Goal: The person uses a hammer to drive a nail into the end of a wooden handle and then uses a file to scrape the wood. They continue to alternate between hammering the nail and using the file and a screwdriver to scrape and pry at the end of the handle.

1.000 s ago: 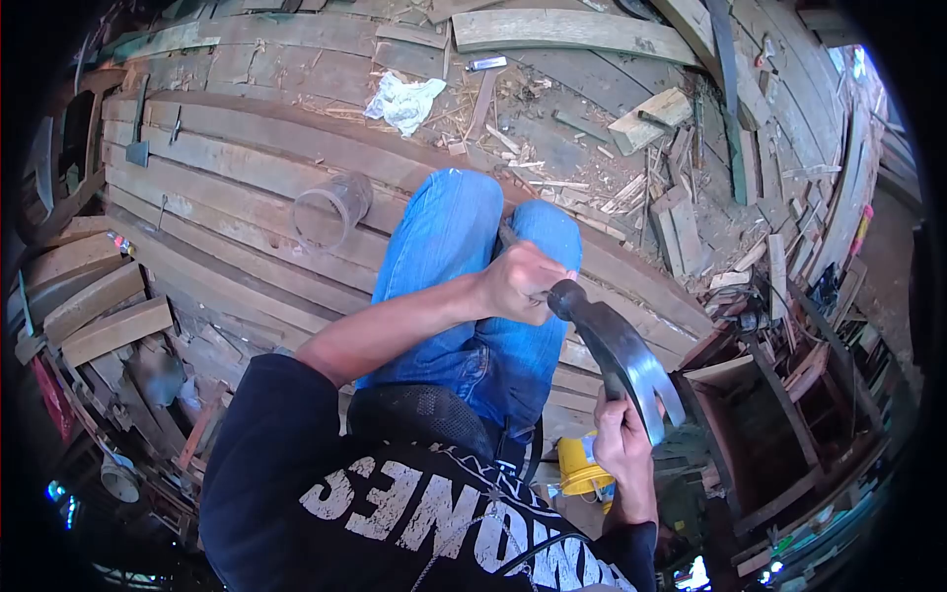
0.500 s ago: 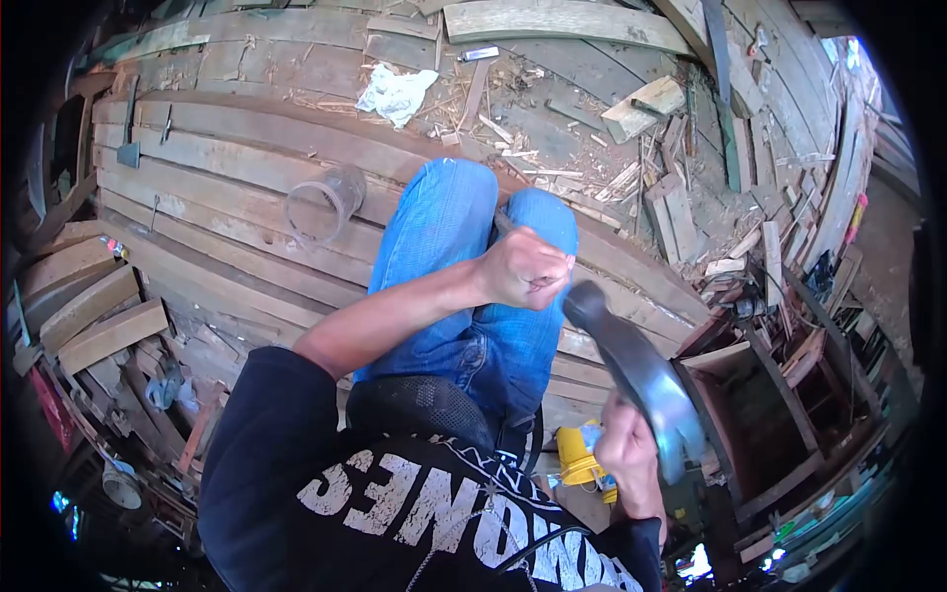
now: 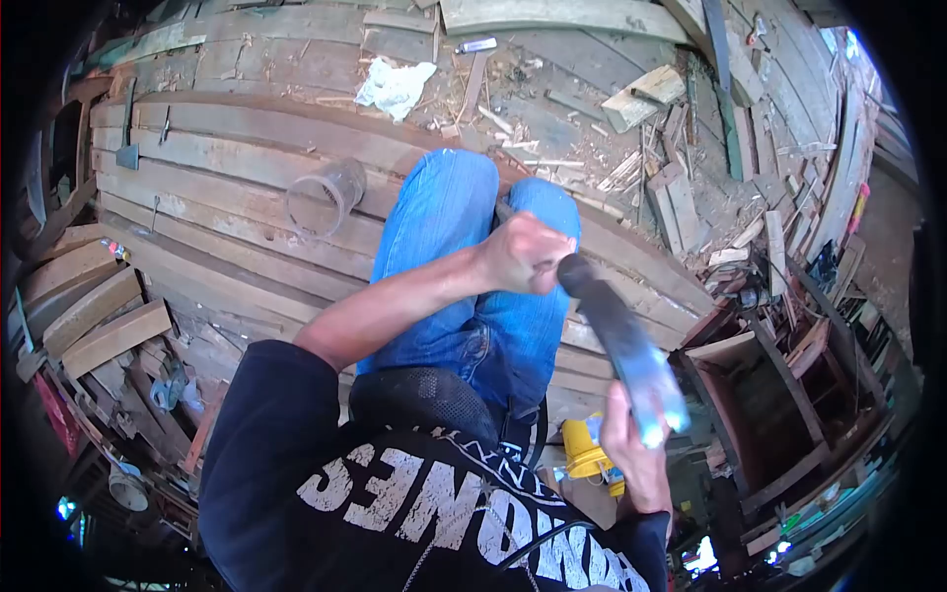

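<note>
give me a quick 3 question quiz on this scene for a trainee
1. True or false: the left hand is fisted around a thin dark tool.
2. The dark steel claw hammer is held by: A the left hand, B the right hand, C nobody.
3. Fill in: the clear plastic jar lies on the wooden ____.
Key: 1 true; 2 B; 3 planks.
</note>
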`<state>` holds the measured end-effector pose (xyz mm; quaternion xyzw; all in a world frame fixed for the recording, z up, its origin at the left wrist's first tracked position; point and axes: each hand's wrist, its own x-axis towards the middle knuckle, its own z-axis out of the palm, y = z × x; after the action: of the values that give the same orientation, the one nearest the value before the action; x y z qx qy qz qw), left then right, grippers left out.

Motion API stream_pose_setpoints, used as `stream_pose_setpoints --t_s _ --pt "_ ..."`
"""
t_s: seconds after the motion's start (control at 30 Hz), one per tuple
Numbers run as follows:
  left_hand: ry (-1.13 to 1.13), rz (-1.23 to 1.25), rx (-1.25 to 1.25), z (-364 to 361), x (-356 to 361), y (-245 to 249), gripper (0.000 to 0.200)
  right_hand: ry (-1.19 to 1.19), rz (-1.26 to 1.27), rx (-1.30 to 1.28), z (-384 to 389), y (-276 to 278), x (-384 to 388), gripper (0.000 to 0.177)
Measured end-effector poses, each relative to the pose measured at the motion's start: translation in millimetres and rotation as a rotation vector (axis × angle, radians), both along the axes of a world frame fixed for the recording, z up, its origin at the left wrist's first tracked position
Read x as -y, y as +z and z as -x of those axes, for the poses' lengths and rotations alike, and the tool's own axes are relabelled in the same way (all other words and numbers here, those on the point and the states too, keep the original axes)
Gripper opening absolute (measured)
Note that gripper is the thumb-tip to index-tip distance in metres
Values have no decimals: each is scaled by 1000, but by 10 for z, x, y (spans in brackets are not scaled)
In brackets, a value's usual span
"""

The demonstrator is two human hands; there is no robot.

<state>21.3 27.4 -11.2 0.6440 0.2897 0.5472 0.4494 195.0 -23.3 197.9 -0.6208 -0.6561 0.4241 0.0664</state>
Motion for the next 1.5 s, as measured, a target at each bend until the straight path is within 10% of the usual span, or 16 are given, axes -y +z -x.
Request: stream_pose_setpoints --t_s 0.63,0.77,0.8,0.9,1.03,1.23,1.37,1.5 --pt "30 4 -27 -25 -40 57 33 262 -236 59 6 -22 -126 9" --pt "32 2 1 -50 -12 28 40 -275 461 -109 -294 -84 295 8" --pt "28 -10 5 -58 -25 61 40 -40 77 12 124 -60 -38 13" --pt "32 53 71 -34 -57 135 43 134 -50 56 58 -42 -80 15" --pt "18 62 74 -71 15 39 43 -155 71 -243 -46 8 6 11" --pt "4 14 40 4 -28 58 31 252 -162 79 34 30 -144 11" --pt "-32 68 -27 11 25 34 22 -288 212 -168 -77 72 114 17" --pt "27 3 27 -25 -55 16 26 172 -134 136 -5 -112 -82 14"
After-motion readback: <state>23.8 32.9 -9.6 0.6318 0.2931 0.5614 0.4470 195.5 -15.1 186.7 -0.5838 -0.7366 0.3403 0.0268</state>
